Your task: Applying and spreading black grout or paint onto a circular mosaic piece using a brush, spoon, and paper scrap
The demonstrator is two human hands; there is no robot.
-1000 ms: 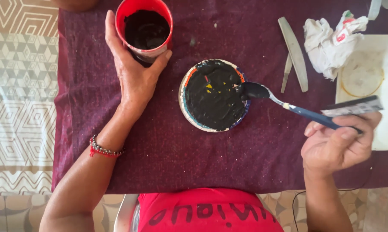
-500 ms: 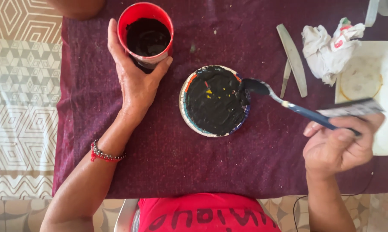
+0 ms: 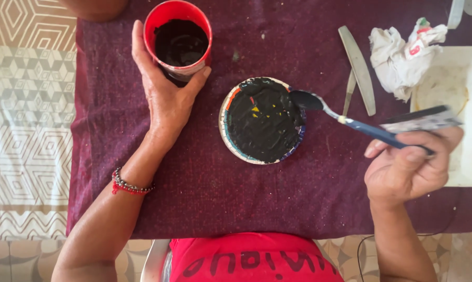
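Observation:
My left hand wraps around a red cup of black paste standing at the back of the dark purple cloth. In the middle lies a round mosaic piece, nearly covered in black paste, with coloured tiles showing at its rim. My right hand grips a blue-handled spoon, whose black-coated bowl rests at the piece's right edge. The same hand also holds a flat dark card.
Two flat metal blades lie to the right of the round piece. A crumpled white rag sits beyond them, next to a white tray at the right edge. A patterned mat covers the left side.
My left hand and the red cup have shifted slightly. The spoon stays at the round piece's right edge.

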